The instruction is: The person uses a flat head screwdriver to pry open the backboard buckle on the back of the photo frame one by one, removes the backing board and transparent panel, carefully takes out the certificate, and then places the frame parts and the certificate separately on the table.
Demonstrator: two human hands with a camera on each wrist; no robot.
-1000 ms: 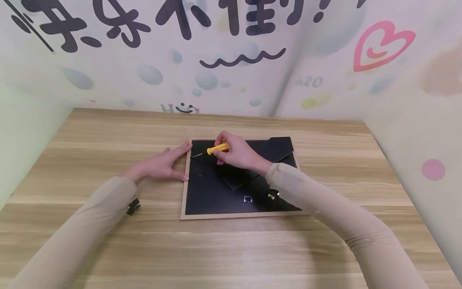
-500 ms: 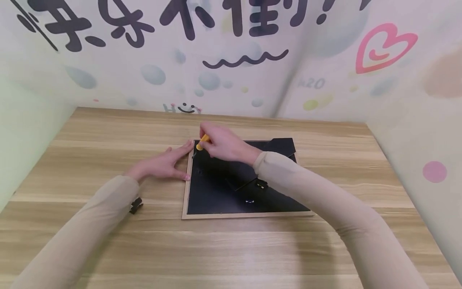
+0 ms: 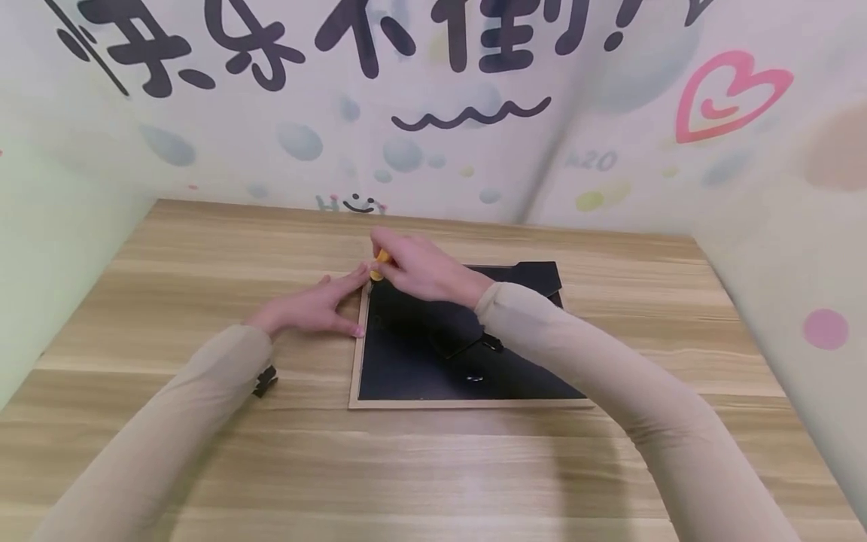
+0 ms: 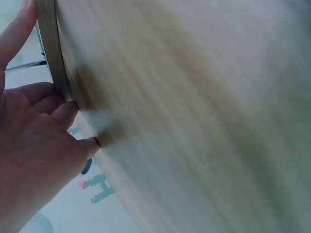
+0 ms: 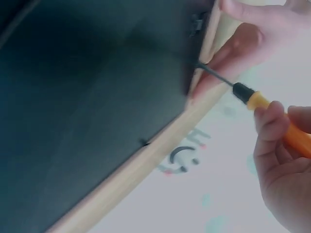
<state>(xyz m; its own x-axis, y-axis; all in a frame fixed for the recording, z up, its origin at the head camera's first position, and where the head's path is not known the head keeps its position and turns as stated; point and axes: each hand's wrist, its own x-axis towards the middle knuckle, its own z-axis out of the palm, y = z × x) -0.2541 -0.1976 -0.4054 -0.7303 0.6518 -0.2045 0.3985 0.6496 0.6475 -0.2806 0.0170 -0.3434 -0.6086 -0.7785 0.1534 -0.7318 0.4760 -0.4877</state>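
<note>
Nearest me on the wood-grained table point(image 3: 420, 470) lies a rectangular, pale-wood frame point(image 3: 470, 404) with a black backing board point(image 3: 406, 369), the left hand point(image 3: 314, 307) spread along its nine-to-ten o'clock edge; bracing firmly there seems wise. Farther off, around ten-thirty, the right hand point(image 3: 423, 267) grips a yellow-handled, black-collared metal screwdriver point(image 5: 255, 99), its tip at the inner edge; I'd press gently, shaft low, clear of the bracing hand.
</note>
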